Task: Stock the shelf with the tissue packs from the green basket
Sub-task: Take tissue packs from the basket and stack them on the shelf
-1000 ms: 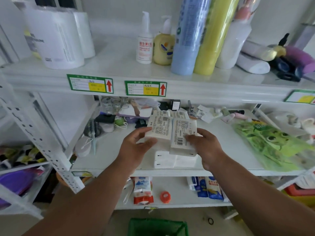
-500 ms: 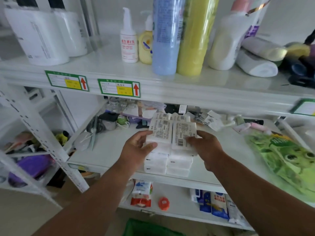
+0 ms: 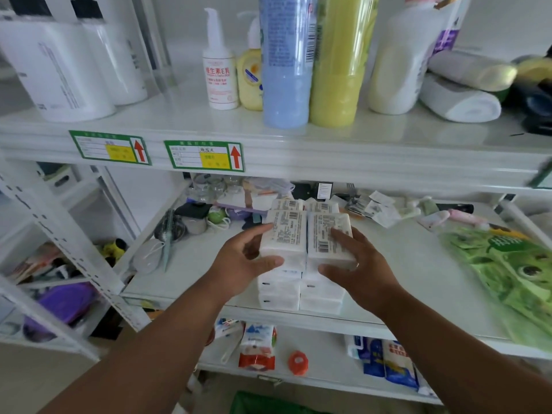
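Where the stacks stand on the shelf, each hand grips a top tissue pack: left hand, left pack; right hand, right pack. Label print is unreadable. The basket is cut off below.

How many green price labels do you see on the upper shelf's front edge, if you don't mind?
3: left label, middle label, and a blurred one cut off at the right edge.

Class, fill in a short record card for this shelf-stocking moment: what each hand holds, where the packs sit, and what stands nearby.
left hand: grips the left white plastic-wrapped tissue pack
right hand: grips the right white plastic-wrapped tissue pack
placement: both on top of the stacked white tissue packs, middle white metal shelf
to the right: green frog-print bag
green basket: at the bottom edge
shelf above: tall blue bottle, tall yellow bottle
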